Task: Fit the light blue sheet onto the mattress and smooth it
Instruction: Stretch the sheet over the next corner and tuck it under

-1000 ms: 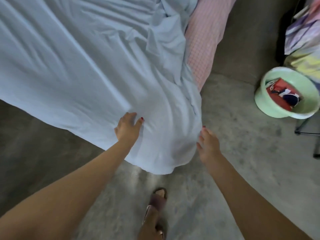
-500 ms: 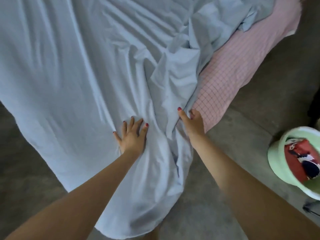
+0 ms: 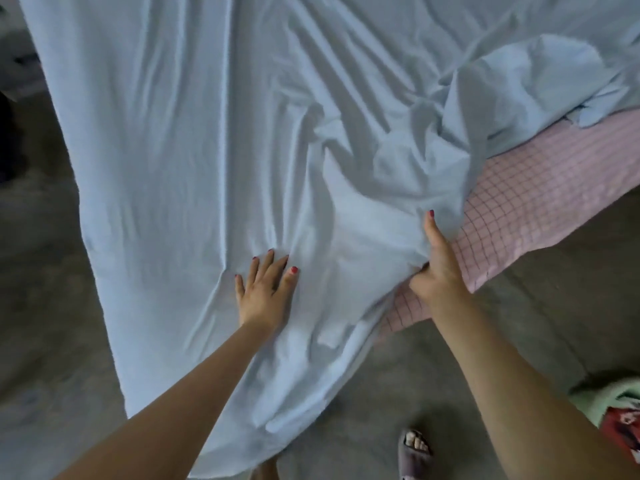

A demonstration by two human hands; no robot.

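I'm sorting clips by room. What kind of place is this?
Probably a plain bedroom: a mattress in pink checked fabric, a wrinkled light blue sheet draped over it, and a bare grey concrete floor.

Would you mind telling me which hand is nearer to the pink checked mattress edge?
Right. The right hand is against the mattress edge, gripping the sheet; the left hand lies flat further in.
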